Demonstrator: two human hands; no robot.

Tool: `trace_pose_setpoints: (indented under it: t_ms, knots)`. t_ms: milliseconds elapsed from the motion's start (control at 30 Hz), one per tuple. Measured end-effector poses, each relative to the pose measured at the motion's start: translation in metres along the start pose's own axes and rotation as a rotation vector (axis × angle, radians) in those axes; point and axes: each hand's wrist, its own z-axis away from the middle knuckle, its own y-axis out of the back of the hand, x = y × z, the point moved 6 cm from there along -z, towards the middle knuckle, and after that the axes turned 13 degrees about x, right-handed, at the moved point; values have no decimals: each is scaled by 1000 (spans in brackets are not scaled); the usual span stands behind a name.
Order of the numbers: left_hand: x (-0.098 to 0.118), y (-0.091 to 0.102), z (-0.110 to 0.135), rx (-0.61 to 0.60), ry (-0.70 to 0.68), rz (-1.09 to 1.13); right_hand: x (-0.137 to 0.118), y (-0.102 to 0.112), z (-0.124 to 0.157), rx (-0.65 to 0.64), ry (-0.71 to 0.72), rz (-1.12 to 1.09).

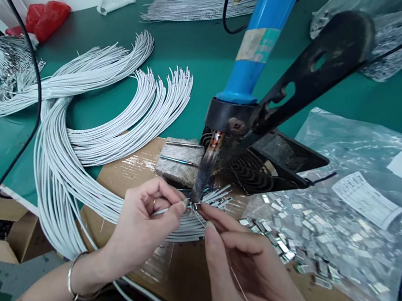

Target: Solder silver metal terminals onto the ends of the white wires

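My left hand [145, 218] is closed in a pinch on the end of a white wire [162, 211], held up to the tip of a soldering iron [205, 172]. The iron has a blue handle [259, 42] and rests tip-down in a black stand [307, 70]. My right hand [252, 277] is pinched on a thin strand of solder wire [240, 285] that runs back over the palm, its end meeting the iron tip beside the white wire. A fan of finished wire ends [216, 197] lies just behind the fingers.
Bundles of white wires [83, 136] curve across the green table [186, 55] and onto a brown cardboard sheet [181, 270]. A clear bag of small metal terminals [330, 228] lies right. A grey sponge block [178, 159], a black fan [259, 173], a red bag [46, 16] and a black cable [37, 92] are nearby.
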Motion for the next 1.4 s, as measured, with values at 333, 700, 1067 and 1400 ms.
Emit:
trace_pose_setpoints:
  t_ms: [333,700,1067,1400]
  knots:
    - [-7,1,4,1,-45,-69,8,4,-11,40,84,20]
    - [-25,11,25,-36,-306,-256,34,-14,15,-296,-622,-138]
    - [-12,10,39,-22,-589,-336,48,-20,22,-382,-648,-435]
    - [-16,11,44,-38,-550,-276,44,-24,25,-300,-713,-486]
